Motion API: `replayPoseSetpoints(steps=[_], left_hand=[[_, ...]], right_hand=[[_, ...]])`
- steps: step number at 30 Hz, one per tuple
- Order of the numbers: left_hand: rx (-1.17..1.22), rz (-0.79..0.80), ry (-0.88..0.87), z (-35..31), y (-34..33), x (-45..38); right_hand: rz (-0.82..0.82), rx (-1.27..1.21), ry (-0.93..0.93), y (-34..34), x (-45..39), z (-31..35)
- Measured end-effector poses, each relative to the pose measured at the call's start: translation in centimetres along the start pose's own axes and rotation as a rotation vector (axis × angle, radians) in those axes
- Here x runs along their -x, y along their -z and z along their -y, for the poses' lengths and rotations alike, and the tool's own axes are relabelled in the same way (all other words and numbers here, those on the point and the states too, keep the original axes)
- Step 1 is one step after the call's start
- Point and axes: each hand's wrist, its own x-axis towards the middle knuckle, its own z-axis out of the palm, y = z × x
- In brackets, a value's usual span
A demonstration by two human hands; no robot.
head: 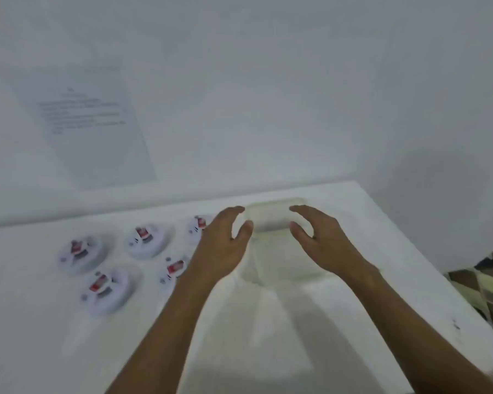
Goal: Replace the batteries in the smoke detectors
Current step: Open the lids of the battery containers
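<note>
Several white round smoke detectors lie face down on the white table (268, 351), each showing a red battery in its back: one at the far left (80, 251), one behind it (148, 237), one nearer me (106, 288). Two more (174, 270) (198, 224) are partly hidden by my left forearm. A clear plastic box (271, 220) sits at the back of the table. My left hand (225, 237) and my right hand (316, 237) hover on either side of it, fingers spread and curved, gripping nothing. The frame is blurred.
A printed paper sheet (83, 123) hangs on the white wall behind the table. The table's right edge runs diagonally at the right, with a patterned brown and yellow cloth (490, 282) beyond it.
</note>
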Motion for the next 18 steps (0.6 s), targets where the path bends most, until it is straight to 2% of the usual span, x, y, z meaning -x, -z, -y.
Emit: replayPoseSetpoints(steps=[3, 7, 13, 18], left_hand=[[0.02, -0.023, 0.075, -0.2, -5.1, 1.8], [-0.02, -0.033, 0.198, 0.1, -9.0, 3.6], [0.005, -0.08, 0.311, 0.1, -11.0, 4.2], [0.138, -0.09, 0.42, -0.7, -10.4, 3.6]], right_hand=[[-0.029, -0.014, -0.038, 0.6, 2.4, -4.7], [0.031, -0.073, -0.138, 0.0, 3.7, -7.8], [0.088, -0.217, -0.184, -0.4, 3.5, -8.6], [0.128, -0.311, -0.265, -0.1, 2.6, -9.0]])
